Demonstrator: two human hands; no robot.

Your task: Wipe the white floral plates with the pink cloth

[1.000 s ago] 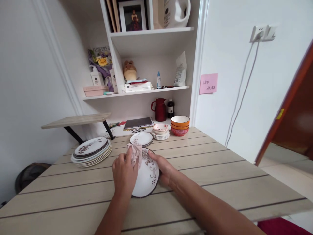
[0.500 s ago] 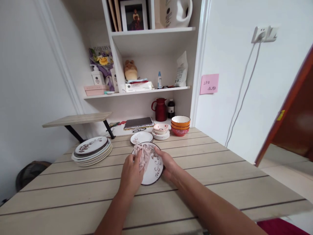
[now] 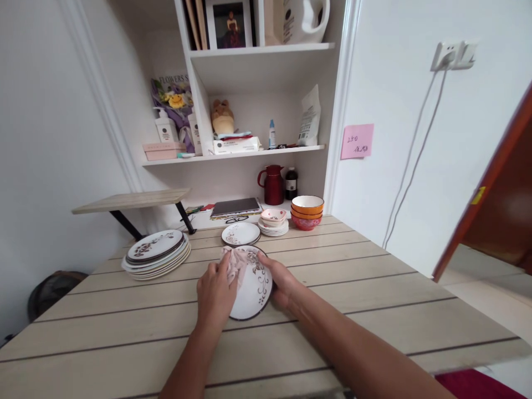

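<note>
A white plate [image 3: 250, 288] with a dark rim and brown floral pattern is tilted above the wooden table. My right hand [image 3: 282, 281] grips its right edge, thumb on the upper face and fingers hidden beneath. Closed on a pale pink cloth [image 3: 235, 265], my left hand [image 3: 216, 291] presses it against the plate's upper left part. Just behind lies a small stack of similar plates [image 3: 241, 234]. Further right are small white dishes with a pink heart-patterned dish [image 3: 273, 216] on top.
A stack of larger plates [image 3: 158, 252] stands at the left by a raised wooden stand [image 3: 133, 200]. Orange and red bowls [image 3: 306, 211] are stacked at the back right. Behind them are a red jug [image 3: 274, 185], a dark bottle [image 3: 291, 184] and a closed laptop [image 3: 235, 207].
Both hands have shifted slightly left and toward me with the plate. The cloth has moved along with my left hand, staying at the plate's upper left.
</note>
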